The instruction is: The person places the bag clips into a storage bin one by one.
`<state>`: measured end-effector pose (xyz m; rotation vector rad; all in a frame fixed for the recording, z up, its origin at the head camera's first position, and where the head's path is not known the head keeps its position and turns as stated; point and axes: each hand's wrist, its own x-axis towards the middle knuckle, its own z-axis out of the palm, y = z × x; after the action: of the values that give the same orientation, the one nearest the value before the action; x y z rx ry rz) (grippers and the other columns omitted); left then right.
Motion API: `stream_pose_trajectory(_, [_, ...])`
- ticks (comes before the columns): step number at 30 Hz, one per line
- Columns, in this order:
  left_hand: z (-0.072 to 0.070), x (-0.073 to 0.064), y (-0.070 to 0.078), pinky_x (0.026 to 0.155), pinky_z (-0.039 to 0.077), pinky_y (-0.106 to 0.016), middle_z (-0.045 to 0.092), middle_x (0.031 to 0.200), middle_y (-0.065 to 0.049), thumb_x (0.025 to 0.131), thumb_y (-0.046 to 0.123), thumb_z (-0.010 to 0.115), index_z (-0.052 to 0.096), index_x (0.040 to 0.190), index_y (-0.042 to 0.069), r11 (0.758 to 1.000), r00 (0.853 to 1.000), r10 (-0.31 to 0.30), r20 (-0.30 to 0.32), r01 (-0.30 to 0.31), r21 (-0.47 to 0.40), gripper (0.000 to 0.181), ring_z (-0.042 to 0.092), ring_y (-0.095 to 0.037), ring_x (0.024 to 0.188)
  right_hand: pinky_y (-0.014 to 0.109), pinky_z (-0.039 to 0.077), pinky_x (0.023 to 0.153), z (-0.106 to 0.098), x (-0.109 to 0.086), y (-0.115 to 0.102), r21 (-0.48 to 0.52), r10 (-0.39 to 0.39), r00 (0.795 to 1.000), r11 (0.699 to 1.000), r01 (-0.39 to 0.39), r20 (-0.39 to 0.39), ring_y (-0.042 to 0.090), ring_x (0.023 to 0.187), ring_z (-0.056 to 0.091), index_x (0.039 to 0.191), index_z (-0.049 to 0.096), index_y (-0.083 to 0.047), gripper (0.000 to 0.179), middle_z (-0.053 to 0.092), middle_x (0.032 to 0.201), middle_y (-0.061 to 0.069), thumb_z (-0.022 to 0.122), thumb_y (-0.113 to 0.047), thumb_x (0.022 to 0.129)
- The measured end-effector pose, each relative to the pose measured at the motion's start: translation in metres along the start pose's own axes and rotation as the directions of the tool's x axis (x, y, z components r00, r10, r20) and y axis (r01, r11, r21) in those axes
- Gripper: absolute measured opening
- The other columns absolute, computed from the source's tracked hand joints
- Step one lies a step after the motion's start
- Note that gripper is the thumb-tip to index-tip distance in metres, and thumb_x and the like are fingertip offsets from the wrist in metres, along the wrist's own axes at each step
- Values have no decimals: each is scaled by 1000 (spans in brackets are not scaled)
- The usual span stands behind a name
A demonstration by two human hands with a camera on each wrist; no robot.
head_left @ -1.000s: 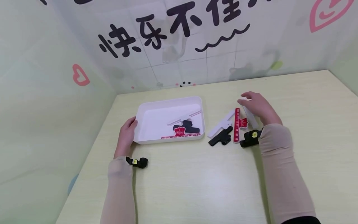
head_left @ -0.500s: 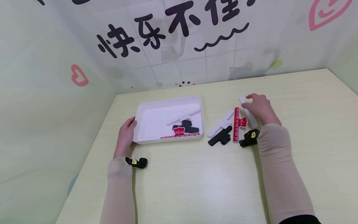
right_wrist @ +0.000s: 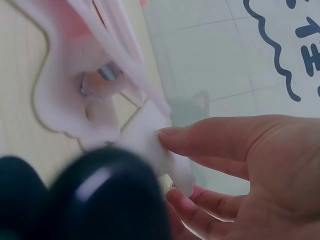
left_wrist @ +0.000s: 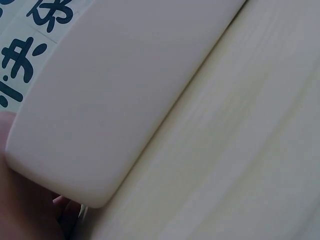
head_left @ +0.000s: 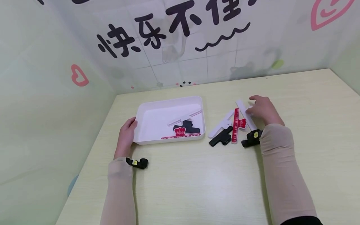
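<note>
At the left end of a white tray [head_left: 157, 122], my left hand [head_left: 127, 134] grips the rim and corner; the tray's pale outer wall [left_wrist: 115, 90] fills much of the left wrist view. My right hand [head_left: 263, 110] pinches the handle part of a white clip [head_left: 245, 114], its thumb on top and fingers below in the right wrist view, where the handle [right_wrist: 150, 135] shows. Touching that clip on its left is a red clip [head_left: 235, 126] with ruler marks. Left of these lie another white clip [head_left: 220, 126] and a black clip [head_left: 222, 137].
Inside the tray lie a white clip [head_left: 182, 118], a black clip [head_left: 194, 129] and a red clip [head_left: 180, 132], near its right end. The pale wooden table [head_left: 191, 181] meets a printed wall sheet [head_left: 180, 72] at the back and another on the left.
The white clip under my right hand has shifted left and pushed against the red clip, which now leans. My right hand has moved slightly right and nearer. My left hand stays on the tray.
</note>
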<state>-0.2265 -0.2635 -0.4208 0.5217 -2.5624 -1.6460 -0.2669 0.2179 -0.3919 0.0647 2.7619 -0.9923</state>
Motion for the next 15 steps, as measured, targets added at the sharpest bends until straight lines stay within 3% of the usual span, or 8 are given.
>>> stream_pose_trajectory(10, [-1, -1, 0, 108, 26, -37, 36, 146, 0, 97, 38, 39, 37, 141, 18, 1000, 1000, 4, 0, -4, 11, 48, 34, -19, 129, 57, 30, 99, 1, -2, 1, 22, 6, 1000, 1000, -6, -5, 45, 115, 39, 139, 31, 4, 62, 40, 129, 32, 58, -16, 87])
stream_pose_trajectory(15, [0, 0, 0, 107, 28, -38, 38, 144, -1, 97, 37, 39, 39, 140, 18, 1000, 1000, 5, -8, -5, 10, 47, 36, -20, 126, 58, 27, 101, -1, -2, 2, -1, 16, 1000, 1000, -16, 20, 47, 120, 34, 137, 34, 4, 59, 36, 135, 31, 57, -21, 88])
